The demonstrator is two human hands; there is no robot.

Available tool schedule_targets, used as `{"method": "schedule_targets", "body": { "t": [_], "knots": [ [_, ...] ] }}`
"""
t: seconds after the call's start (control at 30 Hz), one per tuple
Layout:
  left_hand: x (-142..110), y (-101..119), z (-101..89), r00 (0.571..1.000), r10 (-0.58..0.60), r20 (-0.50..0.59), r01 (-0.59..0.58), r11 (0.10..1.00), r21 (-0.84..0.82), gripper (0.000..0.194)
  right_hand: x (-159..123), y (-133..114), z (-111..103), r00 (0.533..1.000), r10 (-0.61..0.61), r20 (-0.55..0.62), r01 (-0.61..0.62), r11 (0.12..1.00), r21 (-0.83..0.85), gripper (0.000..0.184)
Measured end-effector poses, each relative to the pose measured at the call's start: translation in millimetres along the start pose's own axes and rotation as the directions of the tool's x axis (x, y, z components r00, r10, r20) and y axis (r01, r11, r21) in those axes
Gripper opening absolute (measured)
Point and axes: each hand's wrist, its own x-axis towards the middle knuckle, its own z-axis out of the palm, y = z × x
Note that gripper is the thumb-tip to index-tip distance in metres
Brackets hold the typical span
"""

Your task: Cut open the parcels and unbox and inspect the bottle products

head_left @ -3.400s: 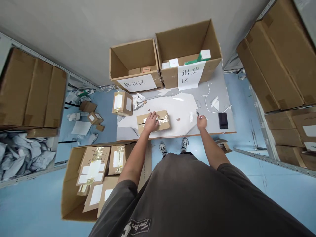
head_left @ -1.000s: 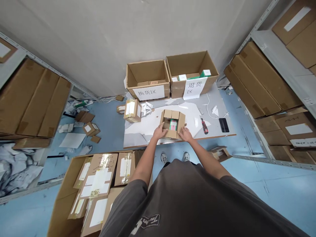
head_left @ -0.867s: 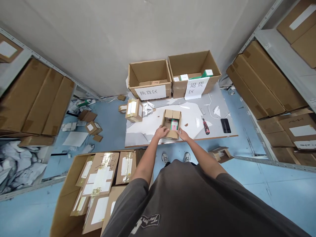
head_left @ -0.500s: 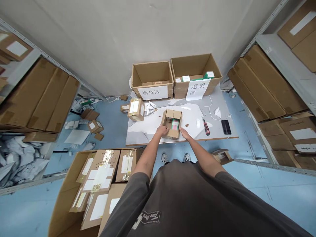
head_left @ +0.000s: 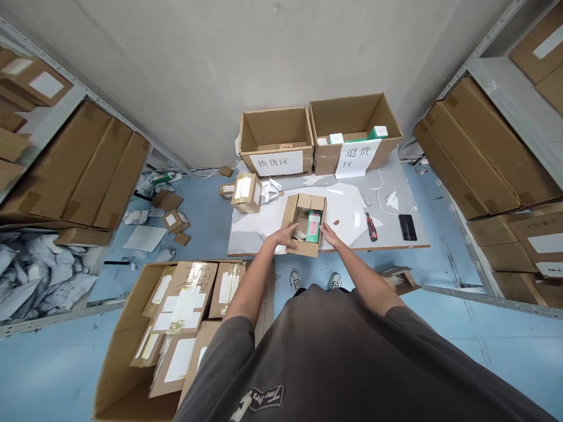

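A small cardboard box (head_left: 317,250) stands open near the front edge of the table, its flaps folded out. Inside it, toward the right, lies a green and pink carton (head_left: 313,227). My left hand (head_left: 285,236) grips the box's left side, with fingers reaching over the wall. On the right side, my right hand (head_left: 329,234) holds the box wall, its fingertips partly hidden. A red and black utility knife (head_left: 372,227) lies on the table to the right of my right hand.
Two large open boxes with paper signs, a left one (head_left: 277,130) and a right one (head_left: 323,153), stand at the back. A taped box (head_left: 246,193) sits left, a phone (head_left: 407,227) right. A big carton of parcels (head_left: 118,346) stands at lower left. Shelves flank both sides.
The taped box lying under my left hand earlier is gone from there; an open box is between my hands. The knife has left my right hand. Lately the front flap folded down toward me.
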Motion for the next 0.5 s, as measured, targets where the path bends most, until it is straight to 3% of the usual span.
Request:
{"method": "schedule_targets", "body": {
  "t": [0.07,0.13,0.23,0.33,0.5],
  "knots": [
    [-1.0,6.2,13.6,0.999,-0.048,-0.012,0.049,0.993,0.106,0.155,1.4,-0.9,4.3,0.999,0.005,-0.032,-0.007,0.998,-0.069,0.097],
    [-1.4,15.1,28.1,0.993,-0.088,-0.083,0.103,0.974,0.201,0.158,1.2,-3.3,8.8,0.999,0.007,-0.04,-0.012,0.988,-0.151,0.097],
    [-3.2,27.6,45.9,0.97,-0.098,-0.222,0.157,0.952,0.265,0.151,-2.5,-9.1,13.0,0.999,0.019,-0.036,-0.029,0.961,-0.275,0.096],
    [-6.3,34.0,55.0,0.952,-0.087,-0.295,0.166,0.953,0.252,0.143,-7.7,-18.9,9.0,0.997,0.037,-0.075,-0.063,0.92,-0.387,0.095],
    [-8.9,37.3,57.5,0.943,-0.083,-0.323,0.171,0.952,0.255,0.137,0.6,-57.2,-13.7,0.958,-0.184,-0.22,-0.018,0.728,-0.685,0.088]
  ]
}}
